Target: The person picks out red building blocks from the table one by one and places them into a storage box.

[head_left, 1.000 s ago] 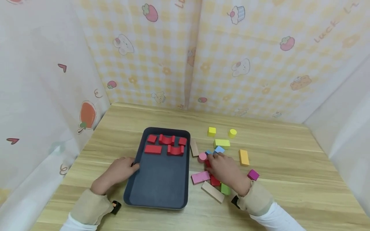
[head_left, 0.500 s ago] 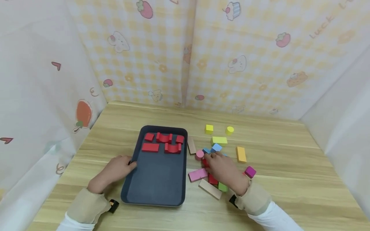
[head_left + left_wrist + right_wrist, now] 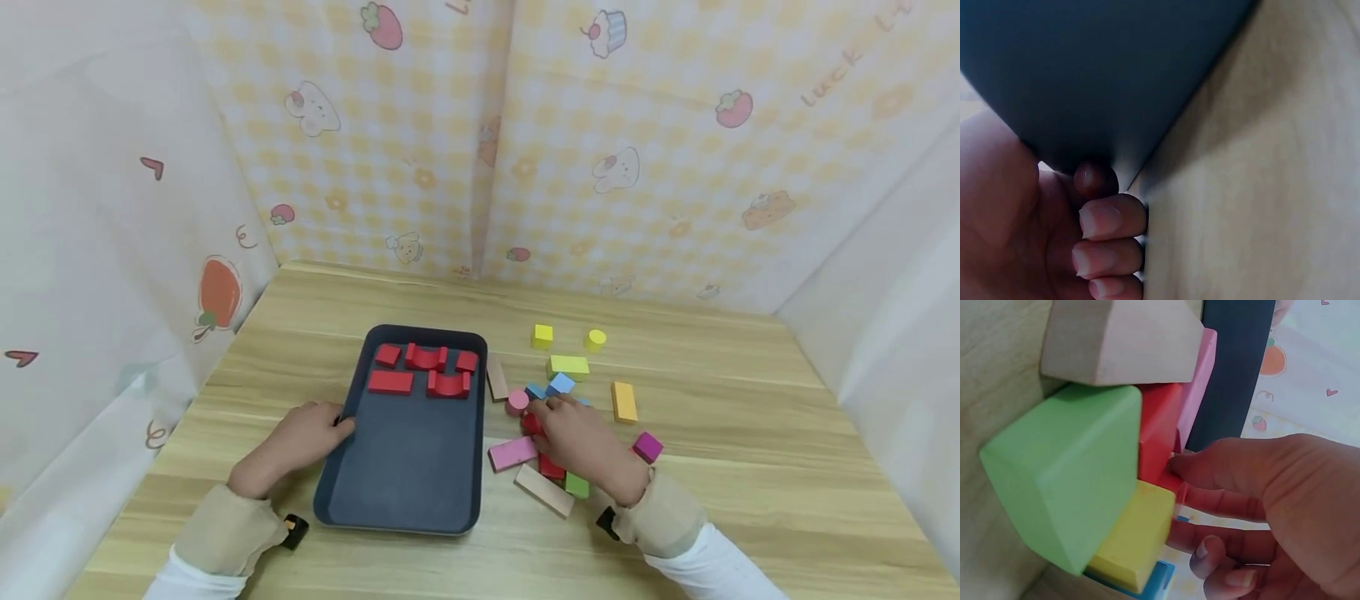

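My left hand (image 3: 300,437) grips the left wall of a dark grey tray (image 3: 408,471); the left wrist view has the thumb over the wall and curled fingers outside it. Several red blocks lie at the tray's far end, among them a red arch block (image 3: 448,385). Right of the tray, my right hand (image 3: 581,442) pinches a small red block (image 3: 531,424) between thumb and fingers. The hand mostly covers this block, so its shape is unclear. Close by lie another red block (image 3: 1159,434), a green block (image 3: 1072,472) and a yellow block (image 3: 1138,534).
Around the right hand lie a pink block (image 3: 513,454), a pink cylinder (image 3: 517,402), a plain wooden block (image 3: 544,490) and a blue block (image 3: 560,384). Farther out are an orange block (image 3: 624,402), a magenta cube (image 3: 648,447) and a yellow cylinder (image 3: 596,339). Curtains stand behind the table.
The head view has shifted slightly. The red block at my right fingertips shows at a slightly different angle, while that hand stays nearly in place. My left hand keeps hold of the tray.
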Demonstrator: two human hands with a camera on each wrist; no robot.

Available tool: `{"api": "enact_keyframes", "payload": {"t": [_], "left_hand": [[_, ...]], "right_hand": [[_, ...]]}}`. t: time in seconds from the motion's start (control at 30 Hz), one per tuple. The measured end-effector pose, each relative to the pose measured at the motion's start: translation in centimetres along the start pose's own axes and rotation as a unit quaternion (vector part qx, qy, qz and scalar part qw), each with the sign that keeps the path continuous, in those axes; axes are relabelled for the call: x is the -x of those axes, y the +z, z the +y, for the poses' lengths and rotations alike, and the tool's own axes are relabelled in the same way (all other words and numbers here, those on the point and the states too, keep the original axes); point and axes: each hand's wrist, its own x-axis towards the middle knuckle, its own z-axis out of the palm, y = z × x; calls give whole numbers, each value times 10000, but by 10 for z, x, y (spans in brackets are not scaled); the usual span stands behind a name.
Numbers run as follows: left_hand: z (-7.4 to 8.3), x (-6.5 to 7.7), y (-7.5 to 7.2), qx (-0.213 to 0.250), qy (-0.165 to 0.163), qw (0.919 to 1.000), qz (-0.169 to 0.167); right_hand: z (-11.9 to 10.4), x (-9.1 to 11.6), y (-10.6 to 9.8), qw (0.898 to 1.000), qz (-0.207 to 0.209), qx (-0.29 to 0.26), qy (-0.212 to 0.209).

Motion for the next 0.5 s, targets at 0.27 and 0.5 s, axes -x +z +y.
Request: {"api": "enact_keyframes", "payload": {"t": [0.27,0.5], "left_hand": [[0,-1,0,-51,8,10000,-24],[3,0,-2,12,-37,10000,-13]], "right_hand": [[-2,3,-14,9997,224,-1,-98],[-11,-6,-26,9963,698,88,-491]]}}
